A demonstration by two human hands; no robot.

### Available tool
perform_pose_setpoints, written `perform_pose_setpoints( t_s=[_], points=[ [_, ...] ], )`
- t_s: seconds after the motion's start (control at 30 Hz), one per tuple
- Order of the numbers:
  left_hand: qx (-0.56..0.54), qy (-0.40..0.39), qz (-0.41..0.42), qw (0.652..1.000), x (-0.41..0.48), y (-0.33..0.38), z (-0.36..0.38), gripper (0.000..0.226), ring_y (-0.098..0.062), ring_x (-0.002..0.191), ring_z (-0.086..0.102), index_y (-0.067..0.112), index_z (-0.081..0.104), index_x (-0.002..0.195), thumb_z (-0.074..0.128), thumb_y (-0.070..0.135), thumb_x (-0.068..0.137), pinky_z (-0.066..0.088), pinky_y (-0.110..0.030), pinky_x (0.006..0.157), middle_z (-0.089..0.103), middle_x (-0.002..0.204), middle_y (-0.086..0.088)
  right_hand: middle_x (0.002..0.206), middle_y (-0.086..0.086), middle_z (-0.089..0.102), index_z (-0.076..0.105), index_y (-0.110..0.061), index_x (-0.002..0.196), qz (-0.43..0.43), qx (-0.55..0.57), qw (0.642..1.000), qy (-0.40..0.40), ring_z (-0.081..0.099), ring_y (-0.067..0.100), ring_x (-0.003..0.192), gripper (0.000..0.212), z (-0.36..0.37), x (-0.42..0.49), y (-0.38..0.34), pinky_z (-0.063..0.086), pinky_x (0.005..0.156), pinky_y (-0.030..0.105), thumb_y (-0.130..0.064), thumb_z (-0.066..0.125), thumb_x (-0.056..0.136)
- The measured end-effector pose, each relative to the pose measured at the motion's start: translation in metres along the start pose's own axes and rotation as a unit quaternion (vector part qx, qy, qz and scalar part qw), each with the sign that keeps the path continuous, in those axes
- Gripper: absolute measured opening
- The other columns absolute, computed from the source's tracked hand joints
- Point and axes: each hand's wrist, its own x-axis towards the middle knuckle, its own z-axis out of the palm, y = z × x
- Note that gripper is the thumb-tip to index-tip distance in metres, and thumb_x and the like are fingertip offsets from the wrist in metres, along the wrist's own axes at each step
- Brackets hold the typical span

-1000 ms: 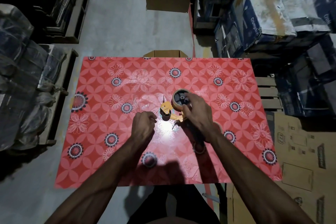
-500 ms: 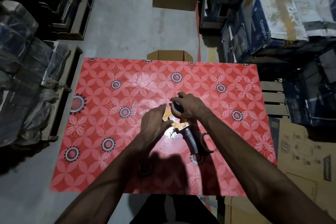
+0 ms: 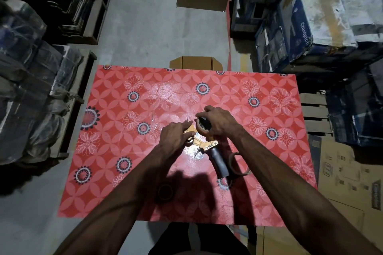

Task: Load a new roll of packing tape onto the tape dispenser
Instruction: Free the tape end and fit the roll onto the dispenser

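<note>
An orange tape dispenser (image 3: pixel 209 144) with a dark handle (image 3: pixel 221 163) lies on the red flowered table (image 3: pixel 124 151). A roll of brown packing tape (image 3: pixel 202 124) sits on its wheel. My right hand (image 3: pixel 217 122) curls over the top of that roll and grips it. My left hand (image 3: pixel 176 136) rests on the dispenser's front end, its fingers pinching there; what they pinch is hidden under the hand. An empty tape core ring (image 3: pixel 238 165) lies on the table beside the handle.
A dark ring (image 3: pixel 165 192), maybe another roll, lies in shadow near the table's front edge. An open cardboard box (image 3: pixel 195 63) stands behind the table. Stacked cartons (image 3: pixel 323 18) fill the right side, wrapped bundles (image 3: pixel 27 72) the left, flat cardboard (image 3: pixel 348 174) the near right.
My left hand has moved right from the bare table onto the dispenser's front. My right hand has shifted from the handle up onto the tape roll, leaving the handle uncovered.
</note>
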Motion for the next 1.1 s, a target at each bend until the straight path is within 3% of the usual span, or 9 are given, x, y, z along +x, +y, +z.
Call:
perform_pose_setpoints(
  t_s=[0.1,0.2,0.27,0.4,0.6,0.7,0.83,1.0,1.1],
  points=[
    [0.004,0.027,-0.026,0.999,-0.005,0.008,-0.003,0.052,-0.023,0.106,0.077,0.038,0.065,0.142,0.065,0.062,0.096,0.051,-0.039,0.095,0.082,0.112,-0.002,0.136,0.007,0.056,0.052,-0.031,0.149,0.008,-0.009,1.0,-0.005,0.06,0.03,0.113,0.092,0.001,0.001,0.0,0.05,0.086,0.037,-0.033,0.094,0.066],
    [0.019,0.016,-0.051,0.998,-0.006,0.011,-0.006,0.051,-0.023,0.114,0.073,0.042,0.064,0.142,0.065,0.063,0.096,0.037,-0.051,0.113,0.083,0.105,0.0,0.131,0.007,0.057,0.053,-0.031,0.147,0.01,-0.018,1.0,-0.005,0.061,0.031,0.11,0.092,-0.001,0.002,-0.002,0.053,0.084,0.039,-0.032,0.094,0.065],
    [0.018,0.014,-0.069,0.997,-0.009,0.012,-0.007,0.051,-0.023,0.116,0.071,0.042,0.064,0.142,0.065,0.064,0.096,0.028,-0.055,0.118,0.083,0.1,0.003,0.129,0.009,0.056,0.054,-0.03,0.146,0.002,-0.025,1.0,-0.001,0.061,0.032,0.108,0.087,-0.002,0.002,-0.004,0.046,0.077,0.035,-0.03,0.091,0.068],
    [0.019,0.015,-0.074,0.997,-0.008,0.014,-0.004,0.053,-0.02,0.116,0.07,0.042,0.064,0.143,0.064,0.066,0.095,0.025,-0.053,0.115,0.083,0.095,0.004,0.127,0.009,0.057,0.055,-0.029,0.146,0.005,-0.02,1.0,0.003,0.062,0.032,0.106,0.085,-0.002,0.004,-0.003,0.039,0.075,0.033,-0.032,0.09,0.068],
    [0.035,-0.021,-0.101,0.994,0.007,0.012,0.001,0.047,-0.02,0.102,0.072,0.045,0.07,0.132,0.066,0.069,0.091,0.027,-0.052,0.104,0.081,0.085,0.01,0.122,0.007,0.058,0.057,-0.031,0.143,0.009,-0.004,1.0,0.021,0.064,0.03,0.103,0.081,-0.008,0.001,-0.006,0.054,0.08,0.037,-0.04,0.087,0.068],
    [0.053,-0.045,-0.109,0.992,0.011,0.015,-0.004,0.046,-0.024,0.108,0.071,0.045,0.069,0.133,0.069,0.065,0.091,0.028,-0.053,0.106,0.082,0.1,0.007,0.121,0.005,0.059,0.058,-0.033,0.141,0.009,0.003,0.999,0.038,0.063,0.028,0.103,0.075,-0.02,-0.005,-0.008,0.054,0.08,0.036,-0.045,0.083,0.072],
    [0.054,-0.043,-0.101,0.992,0.004,0.015,-0.005,0.041,-0.023,0.104,0.073,0.044,0.071,0.128,0.068,0.064,0.093,0.027,-0.058,0.11,0.081,0.091,0.009,0.127,0.006,0.058,0.059,-0.033,0.141,0.004,-0.012,0.998,0.054,0.063,0.031,0.106,0.072,-0.023,-0.019,-0.014,0.043,0.074,0.032,-0.041,0.085,0.074],
    [0.071,-0.063,-0.111,0.989,0.004,0.021,-0.012,0.047,-0.025,0.113,0.071,0.044,0.068,0.136,0.069,0.062,0.092,0.024,-0.062,0.111,0.081,0.107,0.007,0.133,0.008,0.057,0.056,-0.034,0.145,0.018,-0.023,0.998,0.057,0.062,0.034,0.11,0.084,-0.022,-0.034,-0.019,0.053,0.08,0.039,-0.039,0.089,0.068],
    [0.079,-0.071,-0.112,0.988,0.005,0.023,-0.015,0.05,-0.025,0.118,0.071,0.042,0.069,0.135,0.072,0.063,0.09,0.015,-0.071,0.118,0.081,0.113,0.006,0.137,0.009,0.055,0.054,-0.034,0.148,0.027,-0.04,0.997,0.068,0.06,0.035,0.114,0.085,-0.017,-0.039,-0.023,0.053,0.082,0.041,-0.038,0.089,0.07]
  ],
)
